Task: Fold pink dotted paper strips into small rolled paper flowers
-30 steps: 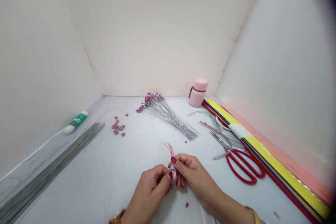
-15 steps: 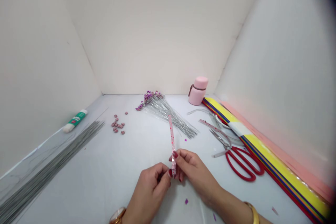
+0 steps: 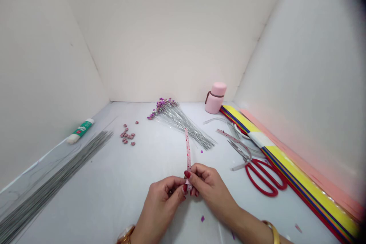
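Observation:
A narrow pink paper strip (image 3: pixel 187 148) with small red marks stands up from between my hands, its folded lower end pinched in the fingers. My left hand (image 3: pixel 164 202) grips that lower end between thumb and forefinger. From the other side, my right hand (image 3: pixel 210 187) pinches the strip just above, thumb across its front. The fingertips nearly meet, and the fold itself is partly hidden behind them. Beyond the strip's top lies a bundle of silver wire stems (image 3: pixel 185 122) tipped with purple and pink paper stars (image 3: pixel 162 105).
Several loose pink stars (image 3: pixel 127 135) lie left of centre. Far left are grey wires (image 3: pixel 57 183) and a glue stick (image 3: pixel 81 131). Red-handled scissors (image 3: pixel 261 177) rest at right beside coloured paper strips (image 3: pixel 300 171). A pink bottle (image 3: pixel 215 99) stands at the back.
My right thumb has moved slightly down and left along the strip, closer to my left fingertips. Both hands still hold the strip; the folded end looks shorter.

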`<state>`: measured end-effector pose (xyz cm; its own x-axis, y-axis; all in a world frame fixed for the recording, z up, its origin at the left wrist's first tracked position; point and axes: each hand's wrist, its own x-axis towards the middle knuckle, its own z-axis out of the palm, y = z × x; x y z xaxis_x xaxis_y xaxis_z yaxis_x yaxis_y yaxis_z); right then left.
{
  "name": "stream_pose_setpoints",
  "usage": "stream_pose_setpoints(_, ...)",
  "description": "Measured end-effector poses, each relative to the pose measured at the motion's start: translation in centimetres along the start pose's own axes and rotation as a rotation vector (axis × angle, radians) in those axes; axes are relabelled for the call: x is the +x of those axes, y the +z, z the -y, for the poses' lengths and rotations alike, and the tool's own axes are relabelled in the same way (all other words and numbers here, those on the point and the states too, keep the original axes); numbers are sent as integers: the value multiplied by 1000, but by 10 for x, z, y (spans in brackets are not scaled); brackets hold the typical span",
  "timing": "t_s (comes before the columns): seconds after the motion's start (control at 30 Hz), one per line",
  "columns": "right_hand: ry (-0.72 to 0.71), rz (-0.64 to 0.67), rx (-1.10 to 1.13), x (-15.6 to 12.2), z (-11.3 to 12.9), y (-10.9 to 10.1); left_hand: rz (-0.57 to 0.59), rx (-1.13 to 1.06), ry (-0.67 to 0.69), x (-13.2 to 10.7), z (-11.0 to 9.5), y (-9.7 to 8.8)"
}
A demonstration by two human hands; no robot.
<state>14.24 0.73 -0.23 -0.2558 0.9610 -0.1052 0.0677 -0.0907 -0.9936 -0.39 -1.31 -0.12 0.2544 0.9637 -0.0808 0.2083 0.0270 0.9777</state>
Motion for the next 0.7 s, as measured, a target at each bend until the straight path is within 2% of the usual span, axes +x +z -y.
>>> stream_pose_setpoints(0.1, -54, -24, -72, -2, 2, 1, -39, 111, 11, 0, 0, 0)
stream_pose_setpoints(0.2, -91, -65, -43, -2, 3, 1, -6, 184, 4, -1, -1, -1)
stream_pose_setpoints(0.3, -54, -33, 18, 0, 2, 2, -9, 184, 11, 0, -1, -1)
stream_pose_setpoints(0.43, 2, 37, -9, 1, -3, 2, -12, 145, 28, 0, 1, -1)
stream_pose_setpoints(0.53, -2, 33, -11, 0, -5, 3, -12, 120, 52, -1, 0, -2)
stream_pose_setpoints(0.7, -44, 1, -71, -2, -1, 3, -45, 215, 142, -2, -6, -5)
